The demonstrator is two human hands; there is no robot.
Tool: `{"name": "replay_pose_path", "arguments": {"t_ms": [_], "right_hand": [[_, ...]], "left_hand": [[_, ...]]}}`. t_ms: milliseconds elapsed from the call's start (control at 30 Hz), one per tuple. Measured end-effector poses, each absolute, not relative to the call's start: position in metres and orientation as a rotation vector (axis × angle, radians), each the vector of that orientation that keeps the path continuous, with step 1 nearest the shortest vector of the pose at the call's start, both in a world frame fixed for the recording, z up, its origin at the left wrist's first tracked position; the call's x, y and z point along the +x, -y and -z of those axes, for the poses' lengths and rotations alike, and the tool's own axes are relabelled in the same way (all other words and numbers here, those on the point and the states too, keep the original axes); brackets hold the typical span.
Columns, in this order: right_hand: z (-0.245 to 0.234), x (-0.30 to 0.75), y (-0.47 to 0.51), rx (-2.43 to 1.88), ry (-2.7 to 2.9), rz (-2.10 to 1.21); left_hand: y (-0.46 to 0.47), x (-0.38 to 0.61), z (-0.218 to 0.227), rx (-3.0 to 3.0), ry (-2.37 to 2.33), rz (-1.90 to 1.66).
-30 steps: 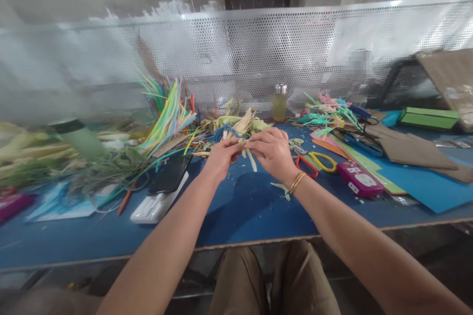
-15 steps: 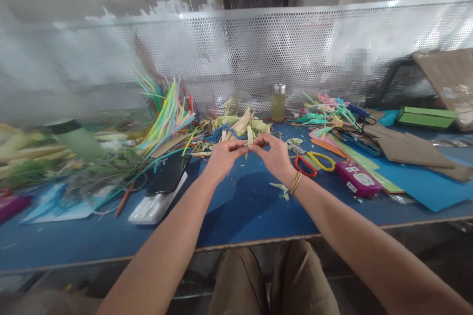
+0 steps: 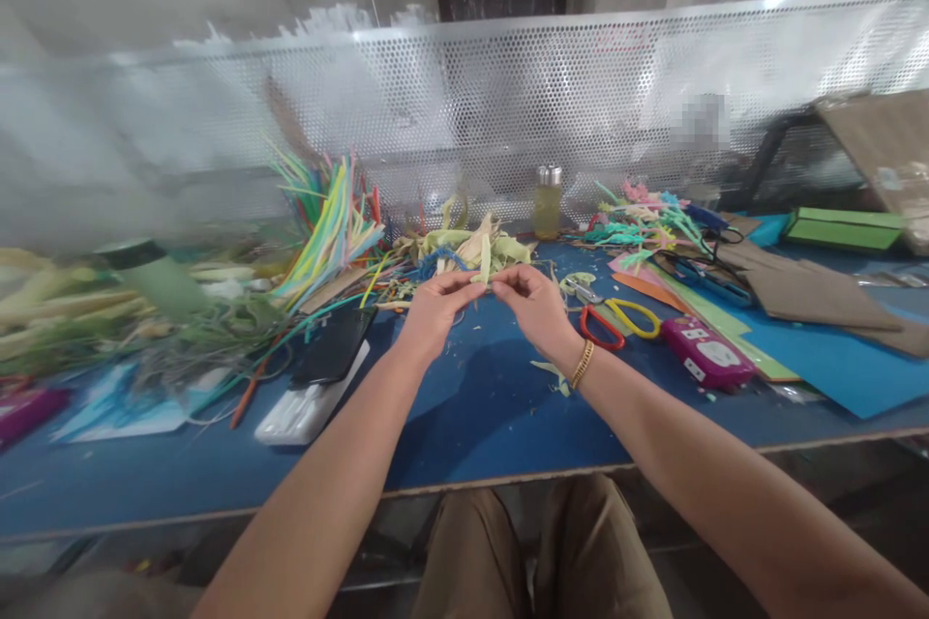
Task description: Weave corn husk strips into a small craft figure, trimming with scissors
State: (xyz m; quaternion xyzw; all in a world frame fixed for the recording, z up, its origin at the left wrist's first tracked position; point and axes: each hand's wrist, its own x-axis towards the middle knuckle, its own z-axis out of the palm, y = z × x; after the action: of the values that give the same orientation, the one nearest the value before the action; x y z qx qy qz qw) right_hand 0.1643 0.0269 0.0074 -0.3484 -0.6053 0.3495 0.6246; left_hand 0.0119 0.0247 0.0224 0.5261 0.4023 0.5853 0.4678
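Observation:
A narrow pale green strip of corn husk (image 3: pixel 485 259) stands up between my fingertips, over the middle of the blue table. My left hand (image 3: pixel 439 306) pinches it from the left, thumb and fingers pressed together. From the other side my right hand (image 3: pixel 535 302) is closed on the same strip, its fingertips almost touching the left ones. The strip's lower end is hidden by my fingers. Just behind lies a heap of dry and green husks (image 3: pixel 508 245) with a blue cord (image 3: pixel 440 259) in it. Scissors (image 3: pixel 610 321) with red and yellow handles lie right of my right hand.
Left are a phone (image 3: pixel 334 345) on a white case (image 3: pixel 305 413), colourful pipe cleaners (image 3: pixel 330 222) and a green bottle (image 3: pixel 156 276). A glass jar (image 3: pixel 548 203) stands behind. Right are a magenta box (image 3: pixel 705 353), paper sheets (image 3: pixel 834 358) and cardboard (image 3: pixel 820 293). A perforated metal screen (image 3: pixel 494 116) closes the back.
The husk strip now stands more upright above my fingertips. My two hands have shifted slightly, and the view has moved a little.

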Motion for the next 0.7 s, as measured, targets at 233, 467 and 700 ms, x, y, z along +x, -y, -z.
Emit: {"name": "replay_pose_path", "arguments": {"t_ms": [233, 467, 700], "right_hand": [[-0.005, 0.163, -0.023, -0.83, 1.519, -0.627], [-0.007, 0.164, -0.021, -0.806, 1.576, -0.609], [-0.009, 0.176, -0.026, -0.957, 1.613, -0.056]], "left_hand": [[-0.028, 0.011, -0.021, 1.136, -0.976, -1.468], [-0.029, 0.011, -0.021, 1.122, -0.905, -1.486], [-0.029, 0.008, -0.021, 1.206, -0.854, -1.384]]}}
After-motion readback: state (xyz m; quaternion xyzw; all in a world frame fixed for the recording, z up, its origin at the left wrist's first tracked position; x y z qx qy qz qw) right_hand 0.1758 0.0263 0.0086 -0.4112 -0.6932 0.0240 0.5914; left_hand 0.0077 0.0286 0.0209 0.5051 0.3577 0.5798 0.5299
